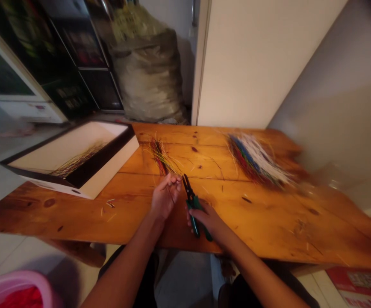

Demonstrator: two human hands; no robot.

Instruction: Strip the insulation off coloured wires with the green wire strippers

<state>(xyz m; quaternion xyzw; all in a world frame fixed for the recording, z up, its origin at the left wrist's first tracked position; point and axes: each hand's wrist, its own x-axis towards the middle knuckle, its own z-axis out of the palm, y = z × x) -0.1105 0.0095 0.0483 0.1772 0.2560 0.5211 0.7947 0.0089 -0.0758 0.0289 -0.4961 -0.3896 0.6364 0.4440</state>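
My right hand (pixel 206 220) grips green-handled wire strippers (pixel 193 204) over the wooden table (pixel 269 214), their black jaws pointing away from me. My left hand (pixel 165 197) is raised just left of the jaws, with its fingertips close together. Any thin wire between them is too small to tell. Beyond that hand lies a small bunch of thin coloured wires (pixel 161 157). A larger fanned pile of red, blue, green and white wires (pixel 256 160) lies further right, blurred at its end.
A white box with a black rim (pixel 89 145) overlaps the table's left side and holds a bunch of thin wires (pixel 78 159). Short wire scraps (pixel 109 204) lie near it. A large sack (pixel 148 79) and white cabinet (pixel 262 60) stand behind the table.
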